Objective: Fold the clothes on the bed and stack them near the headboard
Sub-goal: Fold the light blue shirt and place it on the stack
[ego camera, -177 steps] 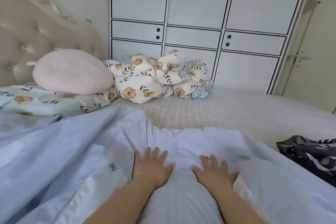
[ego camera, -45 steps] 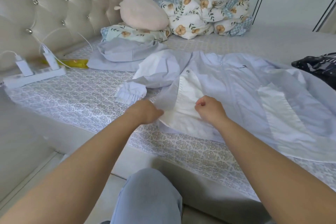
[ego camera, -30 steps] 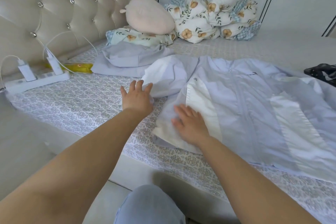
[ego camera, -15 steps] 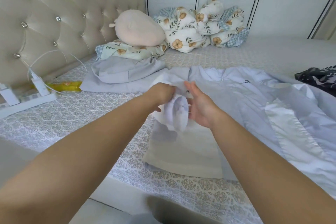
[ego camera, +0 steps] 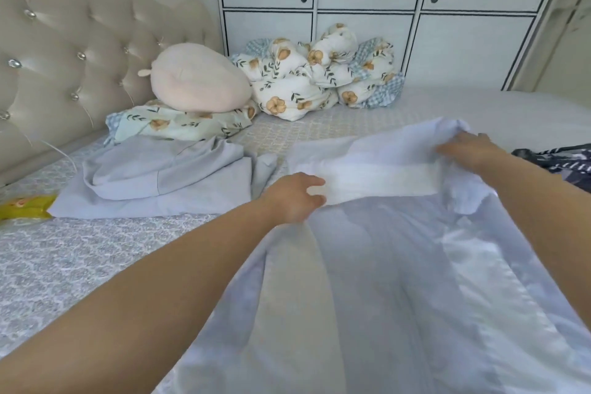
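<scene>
Fingers (ego camera: pixel 315 182) of both hands apparently pinch jacket sleeve (ego camera: pixel 377 179).

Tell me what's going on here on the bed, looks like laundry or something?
A person is folding a pale blue and white jacket spread on the bed. The left hand grips one end of a white-lined part laid across the jacket, and the right hand holds the other end. A grey garment already lies folded closer to the headboard, beside a pink cushion. A dark patterned garment waits at the right edge, not yet folded.
</scene>
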